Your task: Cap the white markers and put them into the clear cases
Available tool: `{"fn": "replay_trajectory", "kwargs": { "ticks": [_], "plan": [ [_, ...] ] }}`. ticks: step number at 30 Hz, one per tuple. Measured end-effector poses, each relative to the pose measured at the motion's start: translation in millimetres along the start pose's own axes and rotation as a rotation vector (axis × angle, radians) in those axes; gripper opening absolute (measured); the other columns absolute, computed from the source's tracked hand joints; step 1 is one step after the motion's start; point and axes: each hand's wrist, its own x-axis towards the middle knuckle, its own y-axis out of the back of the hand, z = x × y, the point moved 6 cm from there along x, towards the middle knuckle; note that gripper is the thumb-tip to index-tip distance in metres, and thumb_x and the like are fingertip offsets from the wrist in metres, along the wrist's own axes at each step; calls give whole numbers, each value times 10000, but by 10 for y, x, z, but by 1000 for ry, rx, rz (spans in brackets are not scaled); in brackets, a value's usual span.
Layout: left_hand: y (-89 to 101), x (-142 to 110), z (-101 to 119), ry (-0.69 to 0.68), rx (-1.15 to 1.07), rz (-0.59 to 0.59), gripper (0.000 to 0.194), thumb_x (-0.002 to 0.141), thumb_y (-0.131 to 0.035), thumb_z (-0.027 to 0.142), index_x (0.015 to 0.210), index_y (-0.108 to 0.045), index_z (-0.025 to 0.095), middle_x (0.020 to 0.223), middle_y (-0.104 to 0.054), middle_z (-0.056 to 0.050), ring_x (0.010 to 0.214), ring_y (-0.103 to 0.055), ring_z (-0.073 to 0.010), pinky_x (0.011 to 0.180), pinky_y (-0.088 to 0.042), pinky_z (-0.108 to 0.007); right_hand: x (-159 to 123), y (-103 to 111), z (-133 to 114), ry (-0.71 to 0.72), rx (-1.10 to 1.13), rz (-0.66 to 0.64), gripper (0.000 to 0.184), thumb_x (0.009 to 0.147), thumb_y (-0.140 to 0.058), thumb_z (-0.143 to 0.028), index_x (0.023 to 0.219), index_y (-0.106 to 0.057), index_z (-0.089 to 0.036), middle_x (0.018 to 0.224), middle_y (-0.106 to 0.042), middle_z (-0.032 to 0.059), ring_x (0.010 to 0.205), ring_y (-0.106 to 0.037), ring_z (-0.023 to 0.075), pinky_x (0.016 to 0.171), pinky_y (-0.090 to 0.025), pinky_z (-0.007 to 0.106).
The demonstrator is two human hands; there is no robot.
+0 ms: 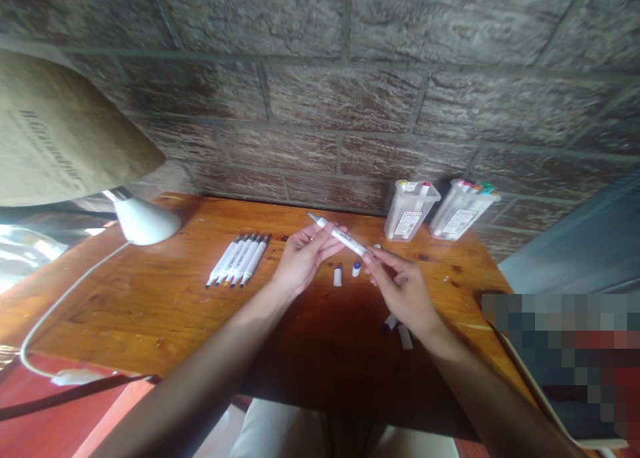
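Note:
A white marker pen is held in the air over the wooden table. My left hand pinches its upper part, and my right hand grips its lower end with closed fingers. Two loose caps stand on the table just below the marker, one with a blue top. Another marker or cap lies partly hidden under my right wrist.
Several white markers lie side by side at centre left. Two clear plastic marker cases lean by the brick wall. A white lamp base with its cable sits at the left. A cardboard box edge is at right.

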Motion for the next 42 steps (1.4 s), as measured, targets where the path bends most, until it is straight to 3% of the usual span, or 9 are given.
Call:
{"fn": "replay_trajectory", "kwargs": {
  "ticks": [5, 12, 19, 23, 26, 29, 32, 38, 42],
  "plan": [
    [-4, -28, -25, 0, 27, 38, 298, 703, -854, 303, 873, -716, 100, 935, -781, -106, 914, -744, -215, 924, -565, -346, -52, -37, -65, 106, -155, 24, 335, 937, -561, -438, 1029, -756, -182, 765, -701, 31, 660, -610, 158, 633, -489, 265],
    [38, 14, -59, -10, 93, 82, 359, 688, -855, 371, 872, -696, 107, 919, -776, -103, 889, -744, -205, 877, -563, -322, -23, -134, -29, 75, -159, -25, 375, 943, -530, -476, 997, -747, -175, 752, -710, 36, 649, -633, 172, 617, -483, 262],
    [-41, 28, 52, -42, 83, -43, 348, 715, -842, 340, 960, -722, 123, 1000, -770, -108, 934, -730, -203, 909, -542, -321, 25, -72, 17, 29, -104, -76, 367, 918, -574, -496, 1014, -745, -186, 733, -720, 31, 599, -620, 148, 585, -472, 253],
    [-45, 25, 19, 14, 62, -88, 335, 736, -829, 267, 1018, -729, 119, 998, -770, -107, 922, -726, -189, 896, -546, -303, 36, -42, -36, 33, -118, -144, 454, 944, -509, -534, 762, -721, -177, 566, -621, 5, 508, -564, 125, 530, -429, 245],
    [-10, 46, -2, 58, 6, -63, 284, 765, -802, 251, 1006, -730, 118, 958, -770, -93, 866, -729, -167, 834, -565, -270, 116, 144, -9, 16, -118, -46, 532, 939, -480, -583, 662, -686, -179, 564, -623, 16, 498, -565, 129, 532, -439, 253],
    [27, 62, 0, 84, -35, -12, 227, 777, -789, 235, 960, -724, 117, 875, -763, -71, 769, -719, -133, 773, -569, -238, 221, 371, 85, 28, -179, 73, 467, 895, -559, -582, 734, -724, -176, 727, -724, 52, 595, -627, 155, 592, -483, 270],
    [50, 62, 13, 80, -48, 37, 186, 762, -801, 226, 886, -701, 129, 799, -740, -32, 703, -697, -103, 722, -562, -211, 294, 501, 207, 28, -287, 106, 421, 886, -584, -549, 815, -758, -172, 757, -745, 56, 642, -652, 177, 637, -506, 294],
    [55, 53, 10, 87, -36, 48, 279, 707, -848, 291, 805, -631, 145, 711, -689, 17, 601, -652, -72, 634, -541, -175, 320, 563, 292, 44, -459, 114, 323, 871, -603, -453, 904, -774, -180, 856, -775, 66, 688, -672, 200, 706, -533, 348],
    [59, 58, 10, 83, -51, 38, 330, 669, -871, 321, 792, -617, 150, 678, -663, 37, 584, -637, -69, 608, -536, -173, 340, 480, 249, 197, -617, 78, 306, 852, -622, -361, 1065, -745, -178, 1080, -748, 110, 973, -675, 267, 900, -524, 415]
  ]
}}
